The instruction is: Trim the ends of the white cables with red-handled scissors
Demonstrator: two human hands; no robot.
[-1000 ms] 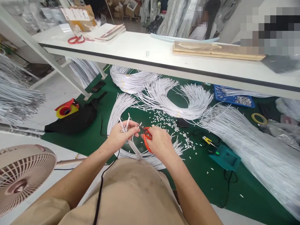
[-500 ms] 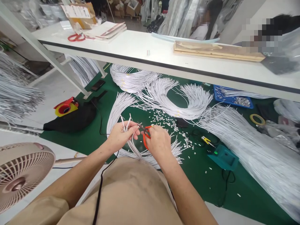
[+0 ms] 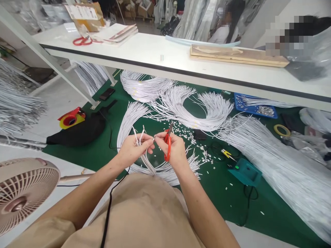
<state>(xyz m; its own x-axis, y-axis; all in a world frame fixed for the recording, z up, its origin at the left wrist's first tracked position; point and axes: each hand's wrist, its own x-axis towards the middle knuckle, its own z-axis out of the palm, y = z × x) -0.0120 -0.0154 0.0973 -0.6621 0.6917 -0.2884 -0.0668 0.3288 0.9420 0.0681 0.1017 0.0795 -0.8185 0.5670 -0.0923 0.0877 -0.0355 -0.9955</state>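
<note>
My left hand (image 3: 134, 147) is closed round a few white cables (image 3: 147, 163), whose ends stick up above the fingers. Red-handled scissors (image 3: 168, 144) rest in my right hand (image 3: 176, 148), blades pointing up and away from me. The thumb and forefinger of that hand pinch close to the left fingertips, at a cable end too small to make out clearly. Beyond both hands lie many small white and metal bits (image 3: 182, 131), scattered on the green mat (image 3: 103, 156). A curved bundle of white cables (image 3: 129, 120) passes behind and below my left hand.
Coiled cable bundles (image 3: 181, 106) lie ahead, under a white shelf (image 3: 144, 48). A large cable bundle (image 3: 279, 158) covers the right side, beside a teal device (image 3: 245, 172) and yellow cutters (image 3: 227, 153). A fan (image 3: 23, 196) stands at left. Two people are beyond the shelf.
The scissors have swung from pointing at the left fingers to pointing up and away. My right thumb and forefinger have come in to pinch beside my left fingertips; the left hand stays nearly still.
</note>
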